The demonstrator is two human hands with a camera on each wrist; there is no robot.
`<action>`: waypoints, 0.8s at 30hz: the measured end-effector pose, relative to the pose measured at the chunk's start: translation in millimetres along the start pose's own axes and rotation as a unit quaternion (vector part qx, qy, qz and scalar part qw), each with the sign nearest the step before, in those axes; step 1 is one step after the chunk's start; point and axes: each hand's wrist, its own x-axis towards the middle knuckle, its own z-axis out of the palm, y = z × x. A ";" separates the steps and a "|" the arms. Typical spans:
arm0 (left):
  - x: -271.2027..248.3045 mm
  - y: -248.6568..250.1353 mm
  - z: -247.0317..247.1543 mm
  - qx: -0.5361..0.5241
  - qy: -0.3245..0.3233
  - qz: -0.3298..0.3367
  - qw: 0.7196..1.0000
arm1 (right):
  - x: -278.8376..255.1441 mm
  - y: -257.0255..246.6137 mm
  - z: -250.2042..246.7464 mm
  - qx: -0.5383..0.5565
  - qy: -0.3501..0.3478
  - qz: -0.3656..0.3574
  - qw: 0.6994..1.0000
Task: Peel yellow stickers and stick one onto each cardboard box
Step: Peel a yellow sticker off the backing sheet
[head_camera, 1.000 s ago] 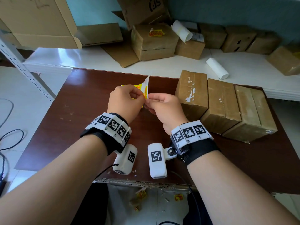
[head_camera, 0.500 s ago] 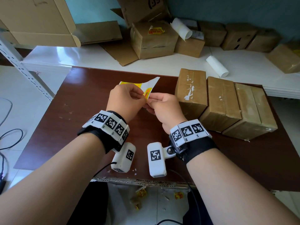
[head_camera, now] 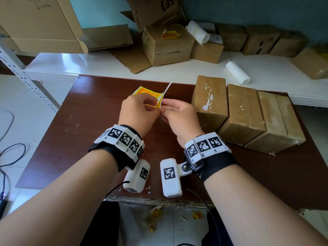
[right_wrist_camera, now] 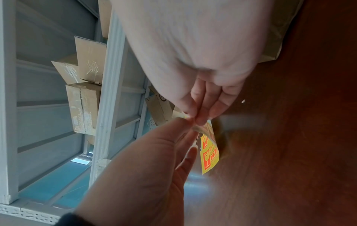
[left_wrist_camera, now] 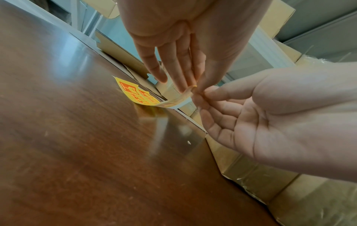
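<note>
**A:** Above the middle of the dark brown wooden surface (head_camera: 99,110), both hands meet on one yellow rectangular sticker with red printing (head_camera: 148,94). The left hand (head_camera: 138,112) pinches the sticker itself between thumb and fingertips; the right hand (head_camera: 179,114) pinches the thin white backing paper (head_camera: 166,91) at the same corner, other fingers loosely spread.

**B:** So neither grip is empty. How would you finish the peel?

**A:** My judgement: keep the backing folded sharply away and draw it off low and slow, so the sticker stays flat and doesn't curl onto itself. Hold only the sticker's edge, keeping fingertips off the glue.

**B:** And then where?

**A:** Three brown taped cardboard boxes (head_camera: 245,112) stand side by side at the right, just beside the right hand; none shows a sticker on top. Another cardboard box on the far white ledge (head_camera: 168,45) already carries one.

**B:** Any writing?

**A:** Red fragile-style pictograms and characters too small to read. A tilted far carton (head_camera: 156,9) bears "SF".
</note>
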 end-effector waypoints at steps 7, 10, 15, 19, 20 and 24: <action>0.0 0.3 1.1 -0.010 0.015 0.004 1.000 | 2.7 0.9 2.2 -0.004 0.019 -0.018 1.000; -0.9 0.9 2.0 -0.009 0.014 0.002 1.000 | 4.0 2.8 1.4 -0.012 0.024 -0.024 0.999; -0.4 0.2 0.6 -0.010 0.008 -0.001 1.000 | 5.1 2.0 0.4 -0.020 0.032 -0.029 0.999; -0.4 -1.7 2.5 -0.014 0.014 0.007 1.000 | 5.3 2.7 1.3 -0.025 0.032 -0.028 0.999; -0.5 -2.0 3.2 -0.020 0.020 0.014 1.000 | 4.9 3.1 1.7 -0.026 0.030 -0.030 0.999; 0.1 -3.7 4.3 -0.023 0.023 0.028 0.999 | 4.4 4.2 2.8 -0.028 0.033 -0.030 0.999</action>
